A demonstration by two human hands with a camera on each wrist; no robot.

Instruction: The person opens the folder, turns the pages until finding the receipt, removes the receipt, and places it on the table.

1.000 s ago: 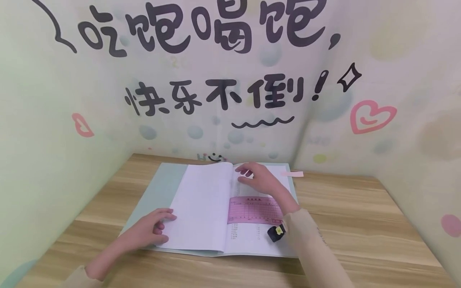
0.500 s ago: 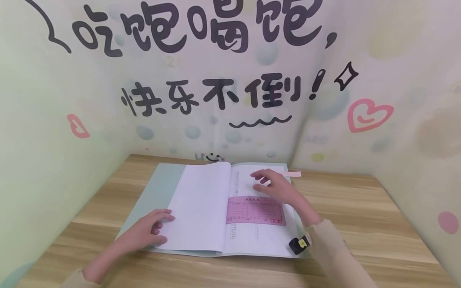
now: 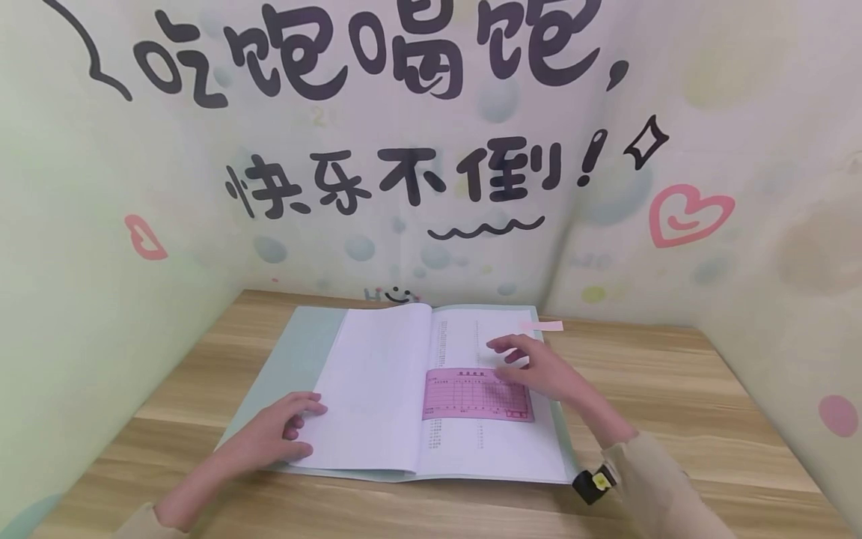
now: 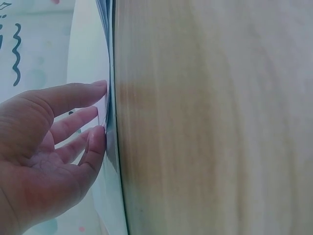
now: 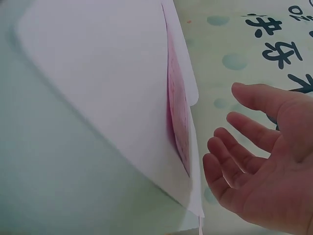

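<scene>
A light blue folder lies spread on the wooden table, with a white page turned to its left side. Over the printed right page lies a pink form slip with a ruled grid. My left hand rests at the left page's outer edge, fingers loosely bent; in the left wrist view its fingertips are right at the page edges. My right hand, holding nothing, is over the right page with relaxed fingers. In the right wrist view, the slip stands slightly away from the page beneath it.
A pale pink paper tab sticks out past the folder's upper right edge. Behind the wooden table hangs a patterned backdrop with large black writing. A small black device sits at the right sleeve.
My right hand has moved right and toward me, from near the fold's top to the page's right side, uncovering printed lines. My left hand stays in place.
</scene>
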